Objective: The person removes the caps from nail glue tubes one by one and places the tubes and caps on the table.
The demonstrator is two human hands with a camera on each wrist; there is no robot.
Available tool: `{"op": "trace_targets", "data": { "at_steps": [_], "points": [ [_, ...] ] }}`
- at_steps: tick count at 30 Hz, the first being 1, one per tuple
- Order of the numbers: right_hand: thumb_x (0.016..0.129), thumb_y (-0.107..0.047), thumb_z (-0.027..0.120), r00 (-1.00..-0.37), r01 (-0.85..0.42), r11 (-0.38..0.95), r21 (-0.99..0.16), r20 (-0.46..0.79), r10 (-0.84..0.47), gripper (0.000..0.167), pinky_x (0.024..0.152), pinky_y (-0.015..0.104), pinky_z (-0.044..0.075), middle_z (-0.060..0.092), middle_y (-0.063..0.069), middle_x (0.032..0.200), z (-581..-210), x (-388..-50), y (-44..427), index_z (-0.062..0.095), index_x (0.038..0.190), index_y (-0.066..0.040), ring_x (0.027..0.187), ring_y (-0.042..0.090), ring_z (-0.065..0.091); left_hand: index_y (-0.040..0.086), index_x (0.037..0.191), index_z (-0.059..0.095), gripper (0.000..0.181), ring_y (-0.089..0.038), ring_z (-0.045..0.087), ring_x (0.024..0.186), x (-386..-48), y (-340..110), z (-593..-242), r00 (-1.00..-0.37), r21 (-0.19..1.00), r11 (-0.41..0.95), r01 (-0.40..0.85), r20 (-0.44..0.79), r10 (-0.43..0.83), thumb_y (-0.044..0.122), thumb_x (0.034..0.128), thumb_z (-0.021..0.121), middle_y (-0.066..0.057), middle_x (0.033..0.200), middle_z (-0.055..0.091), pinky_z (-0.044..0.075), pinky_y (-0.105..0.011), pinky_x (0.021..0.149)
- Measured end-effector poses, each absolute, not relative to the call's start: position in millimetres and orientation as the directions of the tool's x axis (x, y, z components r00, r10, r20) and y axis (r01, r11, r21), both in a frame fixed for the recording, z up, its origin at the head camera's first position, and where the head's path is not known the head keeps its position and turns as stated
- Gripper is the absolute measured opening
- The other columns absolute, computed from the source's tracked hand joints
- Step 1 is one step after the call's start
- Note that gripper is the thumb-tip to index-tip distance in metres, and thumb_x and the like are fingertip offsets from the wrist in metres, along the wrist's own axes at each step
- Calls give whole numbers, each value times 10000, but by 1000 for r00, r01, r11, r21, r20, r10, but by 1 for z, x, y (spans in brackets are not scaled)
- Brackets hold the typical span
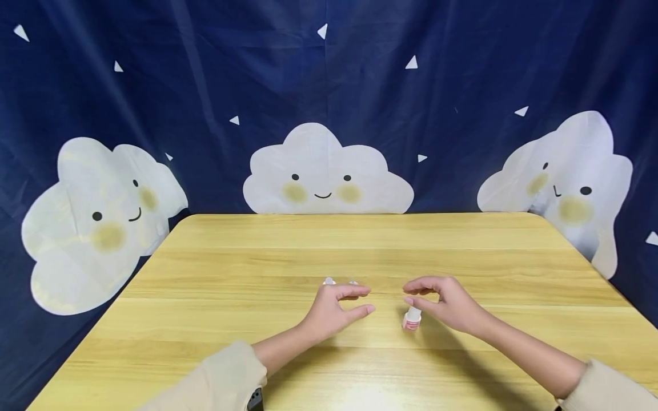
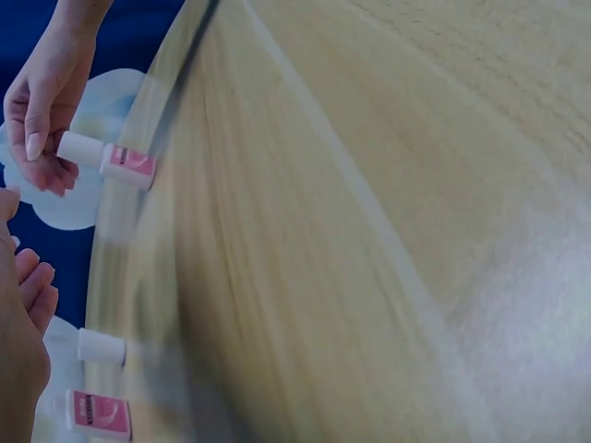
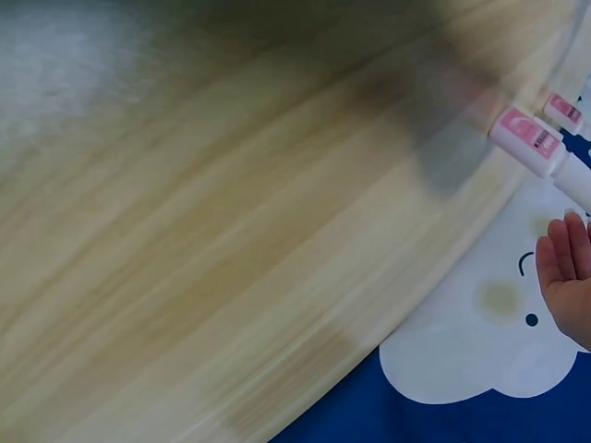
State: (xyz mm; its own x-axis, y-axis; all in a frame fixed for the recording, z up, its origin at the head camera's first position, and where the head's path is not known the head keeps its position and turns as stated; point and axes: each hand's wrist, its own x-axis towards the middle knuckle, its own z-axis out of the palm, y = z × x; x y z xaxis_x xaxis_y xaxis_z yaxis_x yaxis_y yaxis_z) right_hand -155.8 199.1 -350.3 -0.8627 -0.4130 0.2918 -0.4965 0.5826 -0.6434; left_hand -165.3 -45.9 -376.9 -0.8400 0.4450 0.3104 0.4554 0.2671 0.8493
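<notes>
A small white bottle [image 1: 412,319] with a pink label and a white cap stands upright on the table. My right hand [image 1: 446,301] hovers just above and behind it, fingers loosely bent, thumb near the cap [image 2: 80,149]; whether they touch I cannot tell. To the left, my left hand [image 1: 334,311] is held in the air with thumb and fingers apart and nothing between them. Beyond it, two white tops poke out, mostly hidden in the head view. The left wrist view shows them as a second pink-labelled bottle [image 2: 98,413] and a white cap-like piece [image 2: 102,347].
The light wooden table [image 1: 231,257] reaches back to a dark blue curtain [image 1: 329,74] printed with white smiling clouds [image 1: 329,171] and small triangles. Beige sleeves [image 1: 226,371] cover the forearms. A dark device [image 1: 255,398] shows under the left cuff.
</notes>
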Motion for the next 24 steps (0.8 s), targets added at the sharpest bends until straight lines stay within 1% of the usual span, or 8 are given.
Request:
{"op": "trace_targets", "data": {
  "at_steps": [5, 11, 16, 21, 24],
  "points": [
    [852, -121, 666, -866, -491, 575, -654, 294, -404, 161, 773, 271, 549, 704, 83, 977, -356, -153, 202, 691, 973, -19, 875, 49, 611, -45, 1072, 655, 328, -264, 648, 1013, -163, -40, -382, -842, 864, 258, 432, 284, 458, 162, 824, 708, -173, 1100, 673, 524, -329, 914],
    [832, -75, 678, -844, -531, 544, -650, 346, -410, 146, 747, 240, 548, 706, 110, 940, -359, -150, 206, 685, 953, 7, 844, 13, 607, -34, 1072, 661, 327, -262, 651, 1006, -160, -31, -388, -855, 874, 273, 402, 252, 454, 158, 813, 716, -138, 1102, 680, 521, -272, 902],
    [812, -31, 684, -830, -550, 510, -661, 369, -418, 142, 731, 214, 546, 700, 130, 913, -361, -148, 207, 679, 944, 23, 826, -34, 589, -54, 1063, 654, 315, -272, 651, 1015, -158, -23, -395, -850, 880, 261, 397, 245, 467, 127, 812, 712, -165, 1103, 672, 515, -230, 899],
    [804, -39, 696, -836, -541, 502, -675, 363, -412, 144, 731, 217, 545, 704, 126, 904, -362, -147, 208, 682, 937, 15, 818, -42, 588, -64, 1051, 659, 307, -284, 657, 1001, -157, -14, -402, -846, 883, 250, 397, 248, 471, 109, 805, 717, -181, 1080, 676, 515, -205, 884],
    [797, -31, 701, -828, -552, 494, -672, 373, -418, 143, 726, 219, 544, 707, 111, 893, -362, -146, 209, 682, 931, 16, 810, -39, 590, -67, 1044, 661, 304, -277, 661, 990, -158, -8, -405, -844, 875, 258, 409, 256, 472, 104, 800, 720, -181, 1067, 681, 516, -193, 873]
  ]
}}
